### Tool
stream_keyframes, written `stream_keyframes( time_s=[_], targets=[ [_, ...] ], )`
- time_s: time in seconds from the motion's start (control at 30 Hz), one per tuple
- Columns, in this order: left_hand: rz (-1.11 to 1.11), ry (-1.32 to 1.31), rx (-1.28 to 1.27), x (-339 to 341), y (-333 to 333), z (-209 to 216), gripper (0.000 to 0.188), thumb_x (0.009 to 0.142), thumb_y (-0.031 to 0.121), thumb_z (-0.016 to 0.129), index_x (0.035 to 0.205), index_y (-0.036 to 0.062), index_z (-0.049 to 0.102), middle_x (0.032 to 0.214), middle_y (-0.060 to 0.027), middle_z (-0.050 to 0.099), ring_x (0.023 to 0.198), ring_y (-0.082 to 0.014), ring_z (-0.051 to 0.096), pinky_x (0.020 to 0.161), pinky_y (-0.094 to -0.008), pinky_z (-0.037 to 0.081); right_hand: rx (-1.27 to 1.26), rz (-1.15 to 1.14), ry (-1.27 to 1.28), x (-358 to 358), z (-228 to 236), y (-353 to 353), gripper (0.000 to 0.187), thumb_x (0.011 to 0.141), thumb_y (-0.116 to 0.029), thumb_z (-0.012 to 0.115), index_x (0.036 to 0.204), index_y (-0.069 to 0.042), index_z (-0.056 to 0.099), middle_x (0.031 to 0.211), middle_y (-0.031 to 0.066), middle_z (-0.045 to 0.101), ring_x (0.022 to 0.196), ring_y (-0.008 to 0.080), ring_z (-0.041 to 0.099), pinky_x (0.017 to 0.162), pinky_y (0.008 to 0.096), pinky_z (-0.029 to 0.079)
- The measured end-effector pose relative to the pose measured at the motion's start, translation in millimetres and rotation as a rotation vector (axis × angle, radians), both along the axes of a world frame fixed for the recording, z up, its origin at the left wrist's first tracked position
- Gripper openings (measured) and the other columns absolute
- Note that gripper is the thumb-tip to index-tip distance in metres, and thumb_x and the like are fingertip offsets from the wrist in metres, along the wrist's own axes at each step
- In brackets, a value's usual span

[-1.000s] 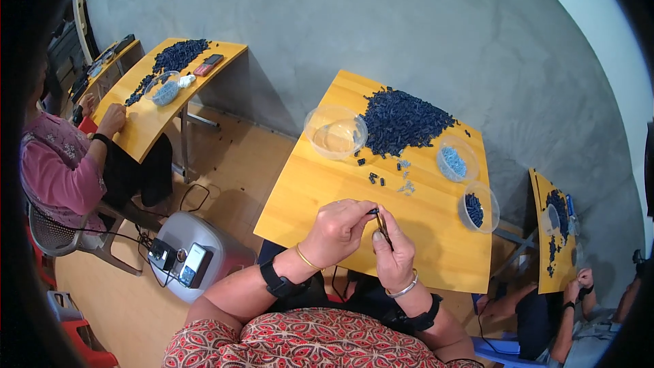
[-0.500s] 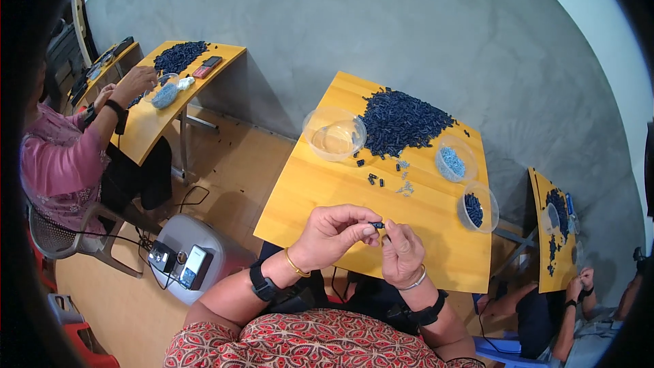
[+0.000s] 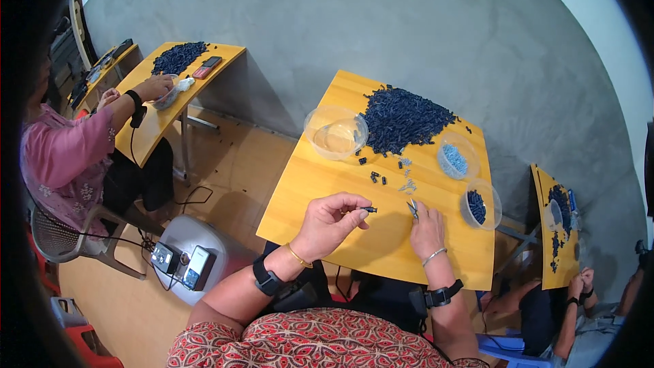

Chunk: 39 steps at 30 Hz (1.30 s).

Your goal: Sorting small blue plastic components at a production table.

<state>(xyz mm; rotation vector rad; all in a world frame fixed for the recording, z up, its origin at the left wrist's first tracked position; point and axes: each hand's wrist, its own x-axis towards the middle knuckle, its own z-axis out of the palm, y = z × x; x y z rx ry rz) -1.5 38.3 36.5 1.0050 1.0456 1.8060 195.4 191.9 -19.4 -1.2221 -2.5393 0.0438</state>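
Observation:
Between the thumb and fingertips of my left hand (image 3: pixel 332 226) is a small dark blue cylindrical piece (image 3: pixel 369 209), held level above the near part of the table. My right hand (image 3: pixel 428 233) has come down to the right of it, fingers closed round a small pointed metal tool (image 3: pixel 413 208) whose two tips point up and left; most of it is hidden by the fingers. Just beyond the tool lie scattered small grey pieces (image 3: pixel 409 187) and a few loose dark pieces (image 3: pixel 375 176). A big heap of dark blue pieces (image 3: pixel 405 119) covers the far part.
On my yellow table (image 3: pixel 293 208) stand a clear bowl (image 3: pixel 320 112), a tub of light blue pieces (image 3: pixel 454 159) and a tub of dark pieces (image 3: pixel 477 207). A person in pink (image 3: pixel 75 143) works at a left table; another's hands (image 3: pixel 579 285) show at right. A grey wall (image 3: pixel 340 20) rises behind.
My right hand has parted from my left and moved right and slightly up, and the metal tool's tips now show. My left hand still holds the dark piece, slightly higher and further left.

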Motion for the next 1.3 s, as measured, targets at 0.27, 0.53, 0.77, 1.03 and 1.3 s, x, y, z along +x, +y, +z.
stream_keyframes(
  time_s=[0.27,0.53,0.77,1.03,1.3],
  targets=[
    [0.144,0.662,-0.15,-5.7,13.3,-28.3,0.011,0.076,-0.001,0.06,0.086,0.0001,0.061,0.074,-0.0081,0.058,0.064,-0.0154,0.059,0.058,-0.0253,0.047,-0.141,0.465,0.441,-46.7,34.9,-43.6,0.006,0.071,-0.006,0.056,0.074,-0.002,0.053,0.075,0.0125,0.053,0.078,0.03,0.049,0.071,0.0381,0.04],
    [0.156,1.066,-0.181,8.6,23.7,-67.7,0.009,0.066,0.004,0.06,0.075,0.0045,0.061,0.071,-0.0114,0.058,0.069,-0.0283,0.055,0.068,-0.0354,0.042,-0.153,0.517,0.326,-52.6,-14.2,-46.1,0.004,0.067,-0.006,0.054,0.068,-0.003,0.052,0.072,0.0118,0.052,0.075,0.0303,0.048,0.069,0.04,0.039],
    [0.17,1.173,-0.072,7.7,27.7,-70.0,0.007,0.062,0.009,0.063,0.069,0.0086,0.06,0.067,-0.0054,0.054,0.069,-0.0232,0.053,0.076,-0.0337,0.035,-0.197,0.517,0.31,-47.9,-6.4,-42.4,0.01,0.074,-0.013,0.053,0.068,-0.006,0.051,0.071,0.011,0.052,0.075,0.0293,0.048,0.067,0.0402,0.036],
    [0.184,1.175,-0.071,8.6,34.2,-78.0,0.009,0.059,0.009,0.063,0.062,0.0077,0.054,0.067,-0.0061,0.053,0.068,-0.0242,0.052,0.074,-0.0332,0.035,-0.14,0.489,0.206,-47.5,-3.1,-48.6,0.009,0.076,-0.014,0.053,0.073,-0.006,0.05,0.072,0.0101,0.052,0.076,0.0287,0.048,0.071,0.0389,0.035],
    [0.185,0.988,-0.123,6.0,29.3,-77.5,0.01,0.061,0.012,0.068,0.065,0.0088,0.06,0.063,-0.0068,0.054,0.062,-0.025,0.052,0.071,-0.0347,0.036,-0.285,0.551,0.347,-44.3,-8.7,-43.3,0.008,0.079,-0.014,0.051,0.08,-0.007,0.051,0.075,0.0112,0.053,0.075,0.03,0.05,0.068,0.0407,0.038]
  ],
)
